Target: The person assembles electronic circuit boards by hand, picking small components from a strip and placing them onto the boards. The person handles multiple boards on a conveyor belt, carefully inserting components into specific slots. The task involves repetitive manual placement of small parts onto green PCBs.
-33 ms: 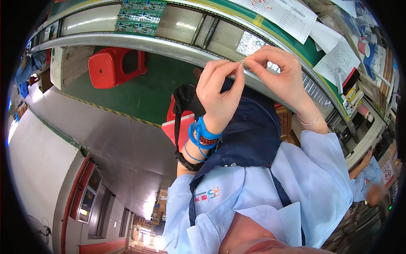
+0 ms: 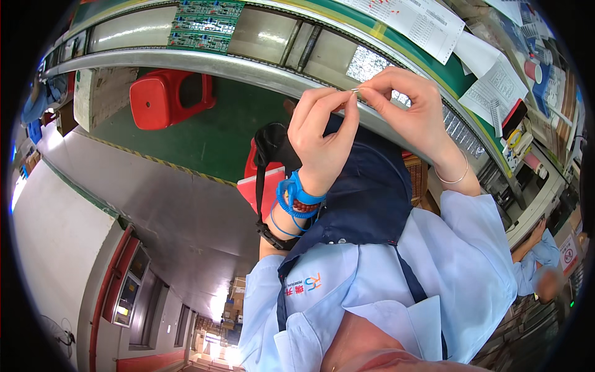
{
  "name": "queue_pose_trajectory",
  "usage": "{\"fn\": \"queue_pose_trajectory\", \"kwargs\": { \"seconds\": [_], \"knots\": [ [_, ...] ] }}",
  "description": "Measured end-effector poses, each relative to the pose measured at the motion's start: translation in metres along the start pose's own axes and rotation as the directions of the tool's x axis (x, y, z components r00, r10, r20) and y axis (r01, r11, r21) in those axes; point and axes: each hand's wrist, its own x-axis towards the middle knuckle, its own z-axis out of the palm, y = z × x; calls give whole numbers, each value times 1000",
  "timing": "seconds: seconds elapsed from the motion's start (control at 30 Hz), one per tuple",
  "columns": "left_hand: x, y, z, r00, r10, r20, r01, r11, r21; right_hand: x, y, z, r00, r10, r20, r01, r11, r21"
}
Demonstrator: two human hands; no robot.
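My left hand and my right hand meet fingertip to fingertip over the metal rail of a conveyor line. Pinched between their thumbs and index fingers is a tiny thin shiny piece, mostly covered by the fingertips and too small to identify. Both hands are closed in a pinch. A blue wrist strap with a coiled cord circles my left wrist. Beyond the rail, green circuit boards with small components lie side by side on the line, to the left of my hands.
Printed sheets cover part of the green ledge beyond the line. At right are a pink-and-white cup and assorted items. A red stool stands on the green floor at left. Another person's arm shows at far right.
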Motion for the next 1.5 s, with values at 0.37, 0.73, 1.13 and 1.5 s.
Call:
{"fn": "queue_pose_trajectory", "kwargs": {
  "seconds": [0.37, 0.73, 1.13, 1.5],
  "knots": [
    [7, -11, -10, 992, -53, 117, 68, 990, -124, 5, 5, -10, 992, 89, 90, -98, 990, 98],
    [11, -13, -15, 974, 86, 210, -60, 990, -129, 10, 1, -19, 955, 100, 281, -123, 990, 65],
    [14, -11, -19, 953, 89, 290, -55, 991, -124, 17, 2, -27, 913, 79, 399, -115, 991, 68],
    [17, -9, -19, 940, 111, 324, -83, 991, -100, 20, 1, -31, 903, 23, 429, -33, 999, 16]
  ]
}}
